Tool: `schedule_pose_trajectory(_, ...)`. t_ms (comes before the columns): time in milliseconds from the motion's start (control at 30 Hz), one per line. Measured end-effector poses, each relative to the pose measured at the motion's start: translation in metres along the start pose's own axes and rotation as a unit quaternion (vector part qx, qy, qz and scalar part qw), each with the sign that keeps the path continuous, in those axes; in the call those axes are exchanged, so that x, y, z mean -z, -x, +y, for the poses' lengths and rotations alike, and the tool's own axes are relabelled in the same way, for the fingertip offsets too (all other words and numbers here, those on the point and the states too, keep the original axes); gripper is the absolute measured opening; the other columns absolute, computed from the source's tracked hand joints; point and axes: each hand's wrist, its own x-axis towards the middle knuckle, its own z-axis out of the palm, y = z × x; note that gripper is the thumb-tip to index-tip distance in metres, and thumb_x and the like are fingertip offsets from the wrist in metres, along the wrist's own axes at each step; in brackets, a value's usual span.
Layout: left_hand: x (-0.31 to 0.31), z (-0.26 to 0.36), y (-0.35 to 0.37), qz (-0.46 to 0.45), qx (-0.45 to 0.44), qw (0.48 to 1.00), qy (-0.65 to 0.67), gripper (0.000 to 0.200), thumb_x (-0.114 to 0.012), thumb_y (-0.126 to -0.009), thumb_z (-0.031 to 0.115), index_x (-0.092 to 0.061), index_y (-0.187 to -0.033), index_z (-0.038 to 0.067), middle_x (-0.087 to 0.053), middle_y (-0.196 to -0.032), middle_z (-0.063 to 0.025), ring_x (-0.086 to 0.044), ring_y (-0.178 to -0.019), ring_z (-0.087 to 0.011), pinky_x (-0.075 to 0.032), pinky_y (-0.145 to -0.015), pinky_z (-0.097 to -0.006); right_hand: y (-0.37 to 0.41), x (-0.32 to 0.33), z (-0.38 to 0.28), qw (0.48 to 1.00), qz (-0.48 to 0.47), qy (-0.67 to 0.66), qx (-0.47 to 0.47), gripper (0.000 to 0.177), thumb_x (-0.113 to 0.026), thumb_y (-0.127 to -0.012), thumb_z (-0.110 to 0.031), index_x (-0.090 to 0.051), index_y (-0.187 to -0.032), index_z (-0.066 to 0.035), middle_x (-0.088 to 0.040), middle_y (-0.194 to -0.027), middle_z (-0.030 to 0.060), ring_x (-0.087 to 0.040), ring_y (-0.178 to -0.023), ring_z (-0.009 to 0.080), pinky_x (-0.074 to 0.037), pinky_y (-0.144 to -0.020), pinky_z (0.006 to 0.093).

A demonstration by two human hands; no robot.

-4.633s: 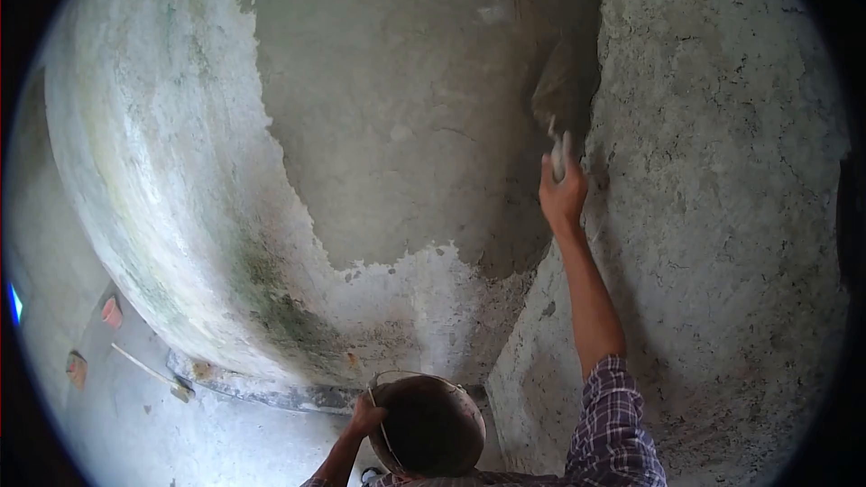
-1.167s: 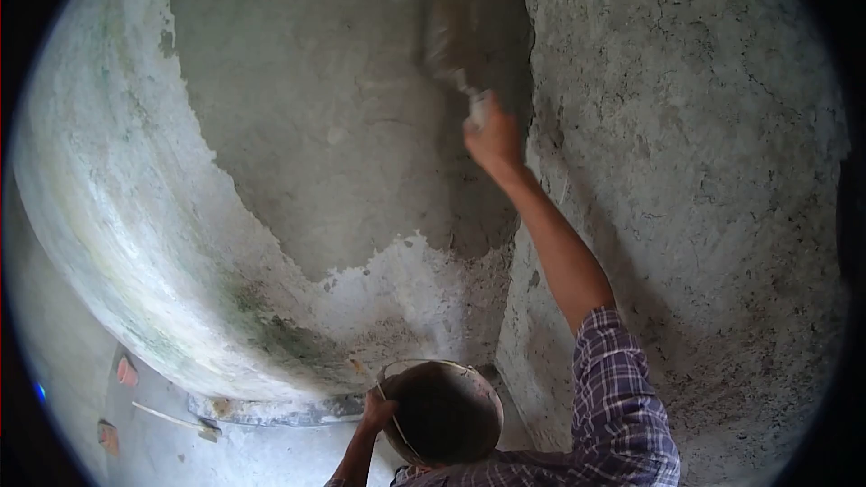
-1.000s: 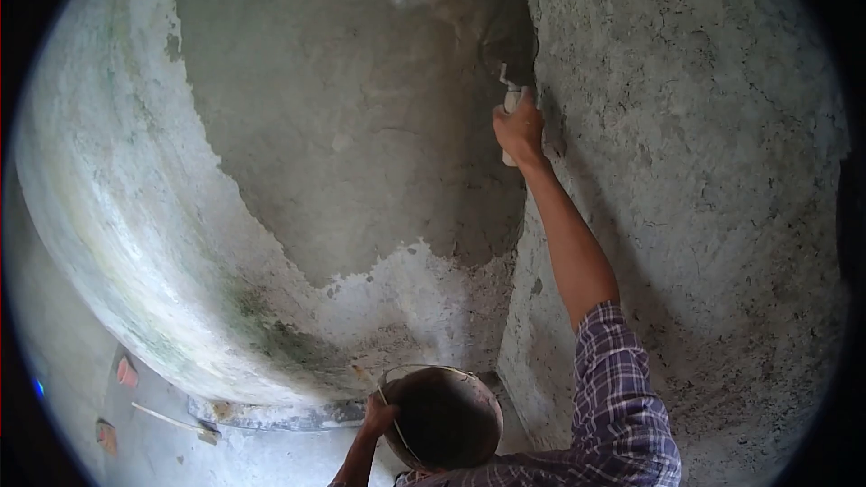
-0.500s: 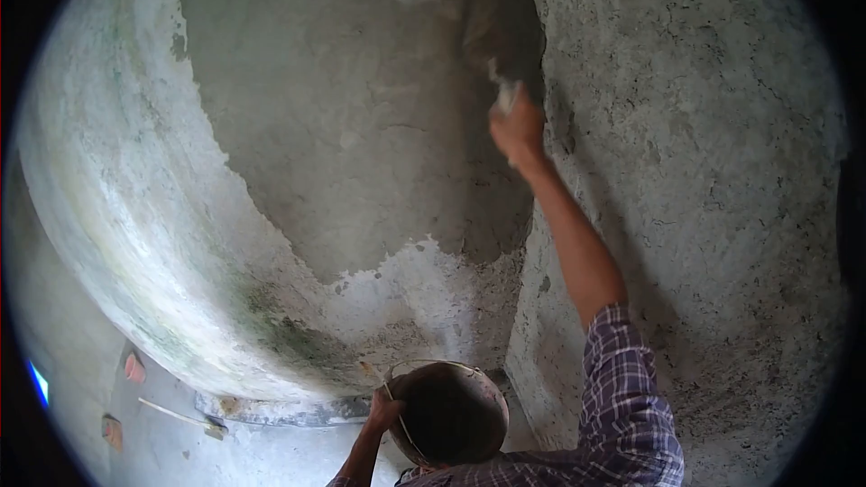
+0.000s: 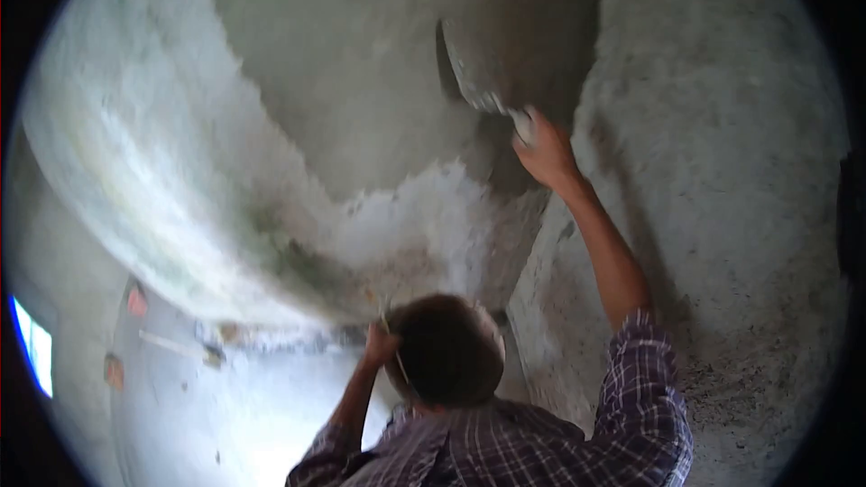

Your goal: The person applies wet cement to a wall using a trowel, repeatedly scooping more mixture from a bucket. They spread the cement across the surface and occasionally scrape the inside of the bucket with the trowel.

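My right hand [image 5: 547, 151] is closed round the pale handle of a trowel [image 5: 471, 74]. The trowel's blade is up against or very near the smooth dark plaster [image 5: 343, 63], pointing up and to the left; exact contact cannot be told. Low in the view, my left hand [image 5: 382, 344] grips the rim or handle of a round bucket [image 5: 448, 352] held close to my chest. The bucket's inside is dark, and its contents cannot be made out. Below the dark plaster, a paler rough patch [image 5: 424, 216] of wall shows.
A rough grey wall [image 5: 722, 171] meets the plastered one at a corner on the right. At the lower left are a long-handled tool [image 5: 176, 344], two reddish bricks [image 5: 137, 301] and a bright opening [image 5: 34, 347].
The view has tilted, bringing more of my shirt and the bright opening into sight. My right hand has shifted slightly right and down in view, and the trowel blade now shows clearly.
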Motion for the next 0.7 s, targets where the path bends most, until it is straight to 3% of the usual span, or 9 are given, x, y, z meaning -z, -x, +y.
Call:
schedule_pose_trajectory(67, 0.002, 0.008, -0.002, 0.026, -0.034, 0.999, -0.014, 0.046, -0.055, -0.064, 0.003, -0.063, -0.109, -0.002, -0.069, -0.096, -0.0198, -0.065, -0.092, -0.0204, -0.05, -0.083, -0.0362, 0.079, -0.025, -0.007, 0.996, -0.033, -0.046, -0.068, 0.043, -0.064, -0.082, -0.019, -0.052, -0.118, 0.0, -0.064, -0.094, 0.0259, -0.062, -0.091, 0.0416, -0.049, -0.077, 0.0441)
schedule_pose_trajectory(100, 0.002, 0.009, -0.005, 0.042, -0.1, 0.993, -0.043, 0.046, -0.055, -0.063, 0.003, -0.063, -0.108, -0.002, -0.069, -0.096, -0.0194, -0.065, -0.091, -0.0218, -0.05, -0.083, -0.0366, 0.117, -0.034, -0.011, 0.988, -0.066, -0.087, -0.111, 0.037, -0.063, -0.084, -0.019, -0.054, -0.114, 0.0, -0.064, -0.091, 0.025, -0.062, -0.088, 0.0413, -0.049, -0.076, 0.0422)
schedule_pose_trajectory(167, 0.009, -0.002, -0.003, 0.012, -0.032, 0.999, -0.023, 0.048, -0.053, -0.062, 0.002, -0.062, -0.109, -0.001, -0.067, -0.097, -0.021, -0.065, -0.092, -0.027, -0.05, -0.083, -0.0373, 0.193, -0.047, -0.015, 0.97, -0.101, -0.144, -0.166, 0.029, -0.061, -0.085, -0.018, -0.056, -0.107, 0.0, -0.064, -0.086, 0.0234, -0.063, -0.083, 0.0405, -0.048, -0.073, 0.0394)
schedule_pose_trajectory(233, 0.015, 0.034, 0.006, 0.019, -0.063, 0.998, -0.02, 0.054, -0.053, -0.062, 0.001, -0.059, -0.116, 0.0, -0.065, -0.101, -0.0224, -0.064, -0.097, -0.0281, -0.048, -0.087, -0.037, 0.26, -0.048, -0.019, 0.961, -0.119, -0.162, -0.19, 0.026, -0.061, -0.086, -0.017, -0.057, -0.104, 0.0, -0.064, -0.084, 0.0228, -0.063, -0.08, 0.0401, -0.048, -0.072, 0.0384)
schedule_pose_trajectory(333, 0.025, 0.048, 0.016, -0.015, -0.037, 0.999, -0.011, 0.057, -0.053, -0.062, 0.0, -0.057, -0.119, 0.0, -0.065, -0.104, -0.0205, -0.063, -0.1, -0.0281, -0.047, -0.09, -0.0365, 0.339, -0.031, -0.036, 0.91, -0.214, -0.136, -0.327, 0.025, -0.06, -0.086, -0.015, -0.057, -0.105, 0.001, -0.064, -0.088, 0.0232, -0.063, -0.082, 0.041, -0.049, -0.074, 0.04)
schedule_pose_trajectory(400, 0.022, 0.046, 0.025, -0.043, -0.021, 0.999, 0.001, 0.059, -0.053, -0.062, 0.0, -0.057, -0.121, 0.001, -0.065, -0.106, -0.019, -0.062, -0.102, -0.0277, -0.046, -0.091, -0.0362, 0.365, -0.014, -0.057, 0.932, -0.241, -0.07, -0.26, 0.025, -0.061, -0.085, -0.014, -0.057, -0.103, 0.002, -0.063, -0.091, 0.0227, -0.063, -0.083, 0.0417, -0.049, -0.076, 0.0429)
schedule_pose_trajectory(433, 0.023, 0.044, 0.025, -0.041, -0.013, 0.999, 0.001, 0.059, -0.053, -0.063, -0.001, -0.057, -0.121, 0.001, -0.065, -0.106, -0.0182, -0.062, -0.103, -0.0274, -0.046, -0.092, -0.0358, 0.376, -0.012, -0.056, 0.952, -0.25, -0.018, -0.173, 0.03, -0.062, -0.082, -0.013, -0.055, -0.108, 0.001, -0.062, -0.091, 0.0247, -0.063, -0.081, 0.0424, -0.05, -0.071, 0.0471)
schedule_pose_trajectory(567, 0.031, 0.052, 0.03, -0.097, 0.054, 0.994, -0.001, 0.058, -0.054, -0.063, -0.004, -0.056, -0.121, 0.0, -0.065, -0.106, -0.0176, -0.062, -0.101, -0.0255, -0.046, -0.091, -0.0348, 0.398, -0.017, -0.044, 0.918, -0.364, 0.021, -0.153, 0.047, -0.063, -0.078, -0.01, -0.046, -0.119, 0.005, -0.061, -0.089, 0.0266, -0.063, -0.073, 0.0419, -0.052, -0.06, 0.0502)
schedule_pose_trajectory(700, 0.029, 0.056, 0.035, -0.064, -0.038, 0.997, 0.011, 0.054, -0.053, -0.065, -0.005, -0.057, -0.119, -0.001, -0.066, -0.101, -0.0174, -0.063, -0.096, -0.0248, -0.048, -0.086, -0.0341, 0.37, -0.027, -0.058, 0.889, -0.432, 0.1, -0.114, 0.046, -0.064, -0.077, -0.01, -0.047, -0.117, 0.007, -0.061, -0.087, 0.0232, -0.065, -0.072, 0.0386, -0.053, -0.061, 0.0464)
